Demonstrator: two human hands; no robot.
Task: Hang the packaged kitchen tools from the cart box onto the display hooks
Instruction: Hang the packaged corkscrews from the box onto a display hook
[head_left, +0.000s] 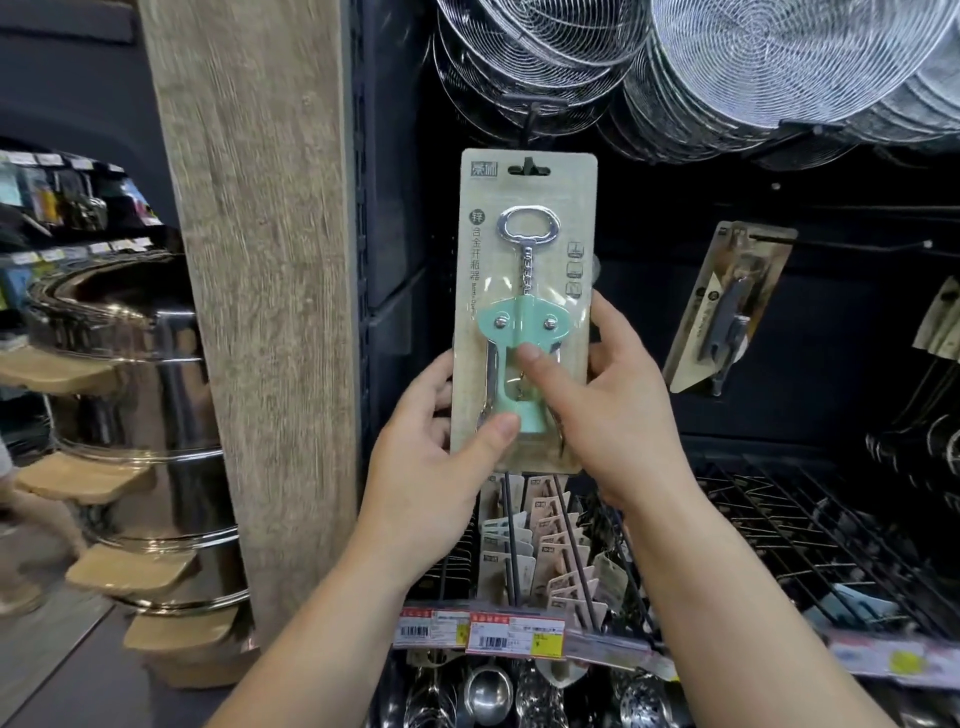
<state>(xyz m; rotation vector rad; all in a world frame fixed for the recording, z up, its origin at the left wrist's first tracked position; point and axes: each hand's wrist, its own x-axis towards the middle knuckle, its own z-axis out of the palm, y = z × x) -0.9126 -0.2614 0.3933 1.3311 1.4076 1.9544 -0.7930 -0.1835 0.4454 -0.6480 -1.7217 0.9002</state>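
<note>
The packaged corkscrew (524, 312) is held upright before the dark display, both grips pinching its lower card: left hand (441, 462), right hand (613, 410). Its hang slot seems level with a hook (529, 165); seating it fully likely comes next.

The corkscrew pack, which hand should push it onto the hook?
Probably the right hand. It holds the corkscrew pack higher up, thumb on the front and fingers round the right edge, nearer the hang hole where the hook shows. The left hand only holds the bottom corner, so it would steady the pack.
</note>
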